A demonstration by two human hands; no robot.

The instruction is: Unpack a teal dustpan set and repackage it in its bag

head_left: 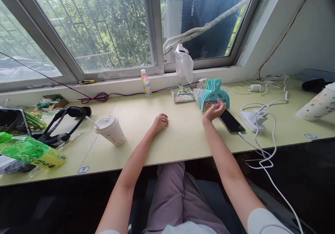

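On the pale tabletop [183,140], the left hand [160,123] rests relaxed and free, loosely curled. To its right, a black phone [231,121] lies beside the right hand [215,111], whose bent fingers overlap the stacked teal dustpans [216,90]; whether they grip, I cannot tell. Farther back, a bottle [146,84] stands against the windowsill [162,80].

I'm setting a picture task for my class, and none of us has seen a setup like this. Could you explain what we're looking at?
There is no machine here, just a person's two bare hands. The single picture comes from a camera worn on the head, looking forward and down. The left hand rests on the pale table, loosely curled, with nothing visible in it. The right hand is at a row of teal, handled dustpan-like items; whether it grips one is unclear. A phone lies beside it. Also on the table are a lidded paper cup and, near the window, a drink bottle.
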